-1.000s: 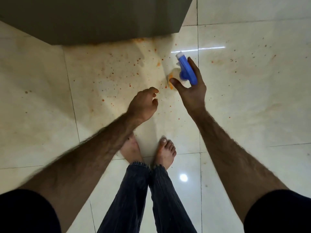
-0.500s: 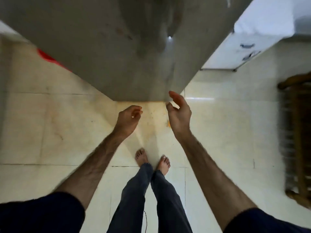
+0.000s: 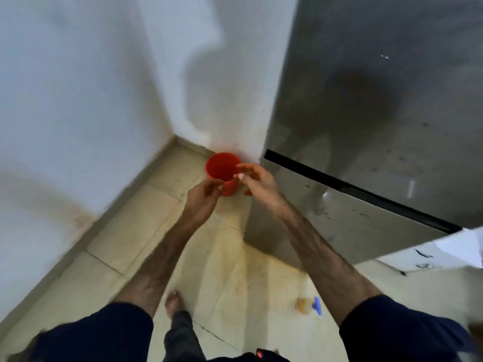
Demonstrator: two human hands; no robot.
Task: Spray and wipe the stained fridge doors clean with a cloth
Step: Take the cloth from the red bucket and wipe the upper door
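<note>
The grey steel fridge [image 3: 379,105] fills the right side, with dark specks and smears on its upper door and on the lower door [image 3: 347,220]. The spray bottle [image 3: 308,305], orange liquid with a blue trigger head, stands on the floor tiles under my right forearm, and neither hand touches it. My left hand [image 3: 205,195] hangs with loosely curled fingers and holds nothing. My right hand [image 3: 257,180] is spread with straight fingers beside the fridge's left edge. Both hands are in front of a red bucket [image 3: 222,165]. No cloth is in view.
The red bucket sits on the floor in the corner between the white wall [image 3: 78,100] and the fridge. The cream floor tiles [image 3: 235,270] carry orange stains. A white unit [image 3: 444,254] shows at the right edge. My bare foot [image 3: 175,301] stands below.
My right hand has let go of the spray bottle, which now stands on the floor. My view has swung up and left to the fridge's left corner, and both hands have moved toward the red bucket.
</note>
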